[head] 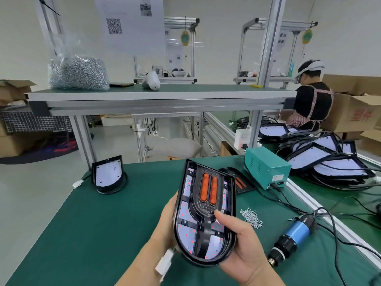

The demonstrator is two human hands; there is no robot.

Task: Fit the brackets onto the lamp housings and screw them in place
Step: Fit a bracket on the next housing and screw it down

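Note:
I hold a black U-shaped lamp housing [186, 228] upright above the green bench, its open side facing me. A black bracket [208, 203] with two orange oval lenses sits inside it over the white LED board. My left hand [165, 221] grips the housing's left edge from behind. My right hand [241, 242] grips the lower right edge, its thumb pressing on the bracket. A white connector [165, 263] hangs from the housing's bottom. A small pile of screws [251, 217] and a blue electric screwdriver [292, 238] lie on the bench to the right.
Another bracket [241, 182] lies behind the held housing, next to a teal power box [266, 170]. One housing [107, 174] stands at the bench's far left. Several stacked housings [329, 159] lie at right. A bag of screws [78, 73] sits on the shelf. A person works at far right.

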